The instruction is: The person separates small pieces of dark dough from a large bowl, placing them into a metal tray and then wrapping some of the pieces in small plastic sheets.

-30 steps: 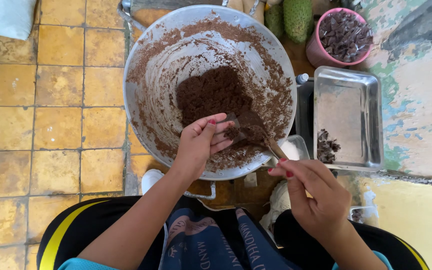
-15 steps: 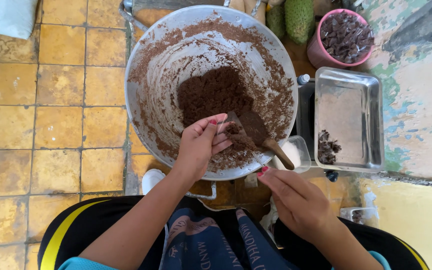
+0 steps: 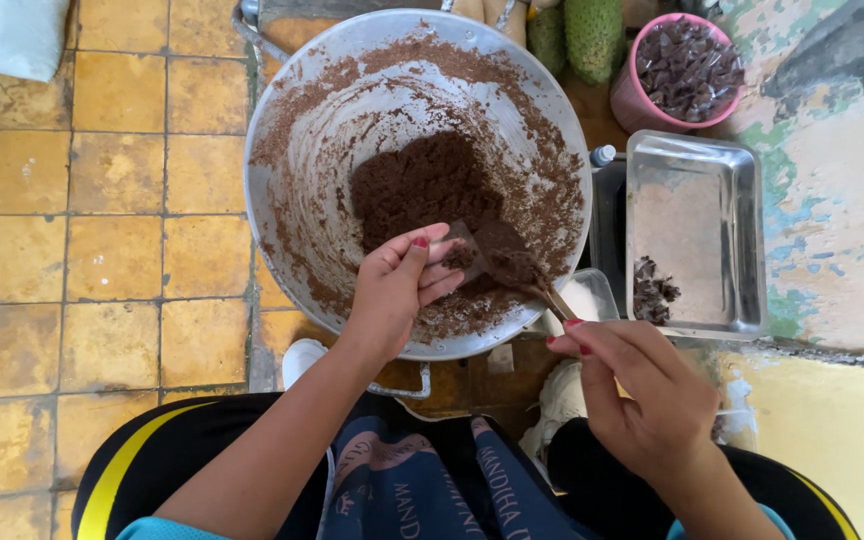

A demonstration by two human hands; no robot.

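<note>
Scraping brown crumbly mix (image 3: 422, 185) goes best with the spoon (image 3: 512, 265) kept low over the metal basin (image 3: 282, 150) so nothing spills. Left hand (image 3: 397, 290): fingers (image 3: 430, 262) half-curled, loosely cupped around a small clear mould (image 3: 462, 245) at the spoon's bowl. Right hand (image 3: 642, 395): thumb and forefinger pinch the spoon handle, other fingers relaxed. Steel tray (image 3: 742, 250) stands just beside the basin.

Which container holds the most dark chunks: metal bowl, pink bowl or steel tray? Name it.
The round pink bowl, heaped with chunks; the rectangular steel tray has a few, the big metal bowl only brown powder.
</note>
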